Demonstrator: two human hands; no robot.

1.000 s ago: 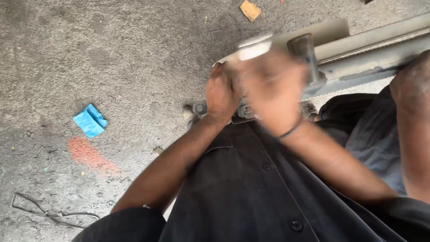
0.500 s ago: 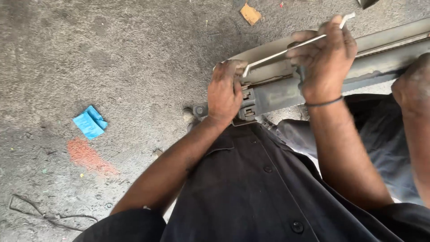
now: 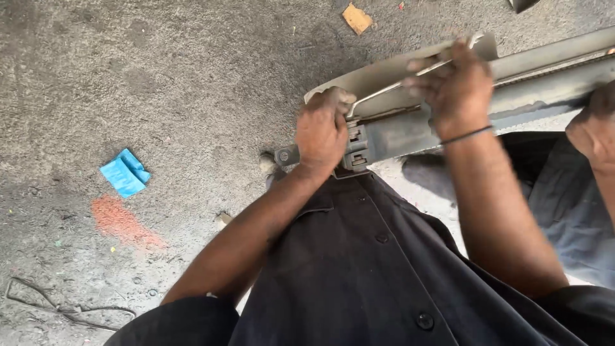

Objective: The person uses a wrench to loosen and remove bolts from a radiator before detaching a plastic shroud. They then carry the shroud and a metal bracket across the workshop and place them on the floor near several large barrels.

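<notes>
A rough grey concrete floor (image 3: 160, 77) fills most of the view, stained and gritty, with the person's black buttoned shirt (image 3: 359, 269) taking up the near middle. Across the far right runs a long grey metal beam (image 3: 544, 83), slanting up towards the right edge, with a paler flat panel (image 3: 384, 74) lying along its far side and ending in a rounded corner above the left hand. The beam's left end, just in front of the shirt, carries a small grey bracket block (image 3: 356, 146) and a short metal stub (image 3: 285, 155) that sticks out to the left. The left hand (image 3: 322, 131) is closed over this end of the beam, fingers curled on top of it beside the bracket. The right hand (image 3: 456, 86), a thin dark band on its wrist, is blurred; it sits on the beam further right with its fingers closed around a thin pale rod (image 3: 391, 90), which runs from near the left hand up and right under those fingers. At the right edge another hand (image 3: 592, 131) rests against the beam, above grey cloth. On the floor to the left lie a folded blue scrap (image 3: 125, 173), an orange-red stain (image 3: 118, 221) nearer, and a bent dark wire (image 3: 57, 307) in the near left corner. A small tan scrap (image 3: 357, 18) lies at the far edge.
</notes>
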